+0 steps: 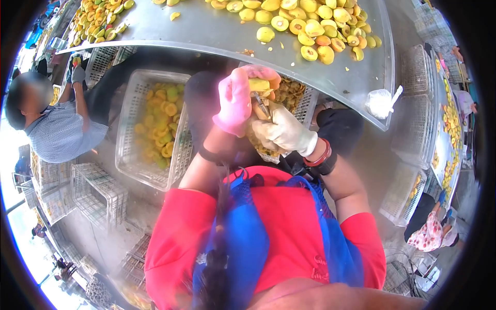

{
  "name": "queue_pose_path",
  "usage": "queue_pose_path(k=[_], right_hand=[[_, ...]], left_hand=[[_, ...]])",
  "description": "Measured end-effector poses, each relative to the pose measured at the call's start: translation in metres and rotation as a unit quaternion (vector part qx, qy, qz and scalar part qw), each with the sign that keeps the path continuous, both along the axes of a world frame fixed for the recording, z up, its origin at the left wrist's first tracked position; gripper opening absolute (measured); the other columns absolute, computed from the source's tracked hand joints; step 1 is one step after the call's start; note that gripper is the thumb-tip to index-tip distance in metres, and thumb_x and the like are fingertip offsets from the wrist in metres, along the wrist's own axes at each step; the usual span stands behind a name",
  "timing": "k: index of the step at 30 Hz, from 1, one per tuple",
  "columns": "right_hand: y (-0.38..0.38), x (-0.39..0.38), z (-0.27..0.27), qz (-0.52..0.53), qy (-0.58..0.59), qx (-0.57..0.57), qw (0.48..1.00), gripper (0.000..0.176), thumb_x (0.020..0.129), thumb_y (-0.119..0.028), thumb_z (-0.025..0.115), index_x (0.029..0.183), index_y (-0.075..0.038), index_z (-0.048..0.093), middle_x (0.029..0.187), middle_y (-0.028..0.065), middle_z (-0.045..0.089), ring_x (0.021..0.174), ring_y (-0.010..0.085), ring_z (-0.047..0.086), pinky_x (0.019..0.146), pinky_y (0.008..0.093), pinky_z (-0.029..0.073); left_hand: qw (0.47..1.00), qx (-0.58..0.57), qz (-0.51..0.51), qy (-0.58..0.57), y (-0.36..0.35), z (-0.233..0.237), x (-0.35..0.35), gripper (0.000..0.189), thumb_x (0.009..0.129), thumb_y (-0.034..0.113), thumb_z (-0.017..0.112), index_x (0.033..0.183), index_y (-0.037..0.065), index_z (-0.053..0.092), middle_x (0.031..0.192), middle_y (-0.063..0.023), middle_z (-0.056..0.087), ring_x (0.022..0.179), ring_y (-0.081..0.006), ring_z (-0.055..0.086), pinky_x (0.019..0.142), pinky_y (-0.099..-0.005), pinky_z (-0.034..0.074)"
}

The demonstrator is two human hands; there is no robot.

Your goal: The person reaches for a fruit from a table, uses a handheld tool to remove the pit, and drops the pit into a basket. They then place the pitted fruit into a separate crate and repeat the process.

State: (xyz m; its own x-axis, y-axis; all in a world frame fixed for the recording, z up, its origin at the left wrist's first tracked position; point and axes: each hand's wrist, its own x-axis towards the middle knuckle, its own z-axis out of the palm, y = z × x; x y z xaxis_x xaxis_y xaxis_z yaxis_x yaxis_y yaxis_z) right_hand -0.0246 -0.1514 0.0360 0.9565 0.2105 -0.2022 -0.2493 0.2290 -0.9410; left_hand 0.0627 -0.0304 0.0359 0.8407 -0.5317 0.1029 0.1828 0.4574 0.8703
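My left hand [233, 98], in a pink glove, is closed around a piece of yellow peach-like fruit [258, 85]. Close against it, my right hand [285, 129] in a white glove grips a small pitting knife [262, 107] with a metal end and a brownish handle. The tool's tip is at the fruit; whether it is inside the flesh is hidden by the fingers. Below both hands stands a crate [308, 106] holding brownish pits and scraps. Ahead, on the metal table [206, 39], lies a heap of yellow fruit, many pieces cut in half [309, 53].
To my left, a white crate [124, 139] holds fruit halves [163, 121]. A co-worker [67, 126] sits farther left, gloved hands at the table. A knotted plastic bag [380, 102] lies on the table's right corner. Stacked crates [413, 124] stand on the right, empty crates [101, 194] behind left.
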Motion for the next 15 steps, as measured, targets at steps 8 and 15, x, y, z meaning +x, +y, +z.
queue_pose_path(k=[8, 15], right_hand=[[0.004, -0.004, -0.007, 0.005, -0.158, -0.143, 0.977, 0.007, 0.094, -0.012, 0.056, 0.098, -0.009, 0.051, 0.068, -0.0011, 0.050, 0.048, 0.0060, 0.045, 0.041, 0.0241, 0.035], [-0.001, -0.019, 0.019, 0.142, 0.196, 0.091, 0.966, 0.011, 0.095, -0.014, 0.056, 0.094, -0.006, 0.048, 0.061, -0.0021, 0.043, 0.039, 0.0066, 0.037, 0.036, 0.0241, 0.030]], left_hand=[[0.992, -0.030, -0.091, -0.079, 0.006, -0.005, 0.009, 0.047, 0.104, 0.036, 0.046, 0.093, -0.005, 0.067, 0.096, -0.0161, 0.070, 0.085, -0.0217, 0.067, 0.077, -0.0338, 0.054], [0.983, 0.041, -0.107, -0.142, 0.019, -0.003, 0.002, 0.043, 0.101, 0.037, 0.051, 0.098, -0.003, 0.066, 0.102, -0.0150, 0.070, 0.086, -0.0216, 0.068, 0.078, -0.0333, 0.055]])
